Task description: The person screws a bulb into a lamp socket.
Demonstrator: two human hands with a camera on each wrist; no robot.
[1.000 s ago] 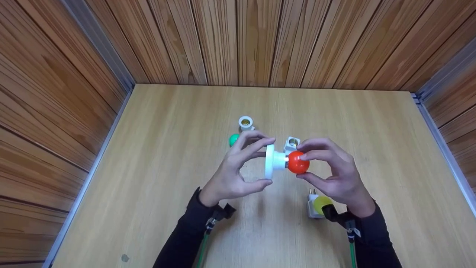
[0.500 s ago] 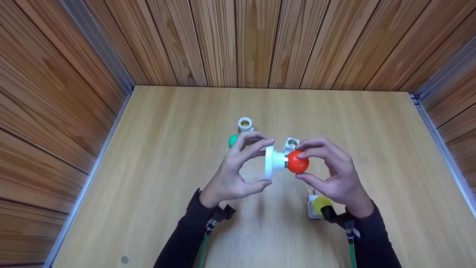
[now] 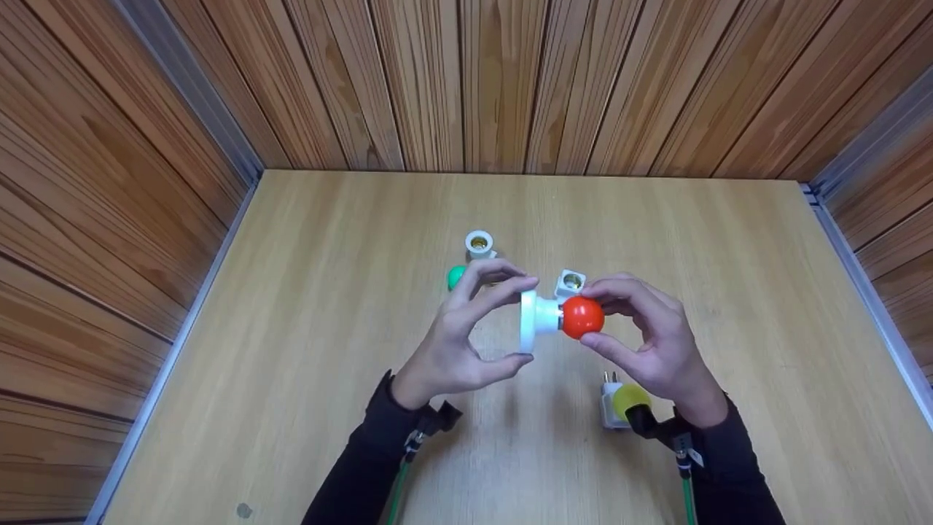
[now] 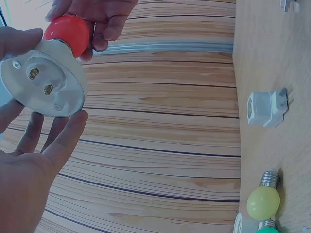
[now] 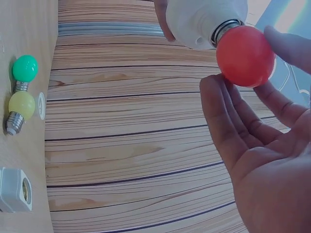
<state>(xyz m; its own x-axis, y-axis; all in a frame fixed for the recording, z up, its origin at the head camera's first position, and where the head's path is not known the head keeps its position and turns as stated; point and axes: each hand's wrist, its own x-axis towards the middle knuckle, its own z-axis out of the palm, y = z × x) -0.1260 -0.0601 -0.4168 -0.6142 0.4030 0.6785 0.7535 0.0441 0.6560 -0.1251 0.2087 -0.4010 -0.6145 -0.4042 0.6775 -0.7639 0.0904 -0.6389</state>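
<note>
In the head view my left hand (image 3: 466,335) grips the round base rim of a white lamp holder (image 3: 543,315), thumb below and fingers above. It is held sideways over the table, socket facing right. A red light bulb (image 3: 582,317) sits at its mouth, with some metal thread still showing between them. My right hand (image 3: 652,339) pinches the bulb between thumb and fingers. The left wrist view shows the underside of the lamp holder (image 4: 41,92) with brass terminals. In the right wrist view, the red bulb (image 5: 245,56) lies between the right thumb and fingertips.
Behind the hands are a white lamp socket (image 3: 479,242), a green bulb (image 3: 456,276) and a square white plug-in socket (image 3: 569,283). Another bulb, yellow (image 5: 22,105), lies by the green one. A plug-in socket with a yellow bulb (image 3: 631,399) lies near the right wrist.
My right fingers have shifted from the front of the red bulb to its upper edge, with the hand turned slightly. The left hand and lamp holder have stayed nearly still.
</note>
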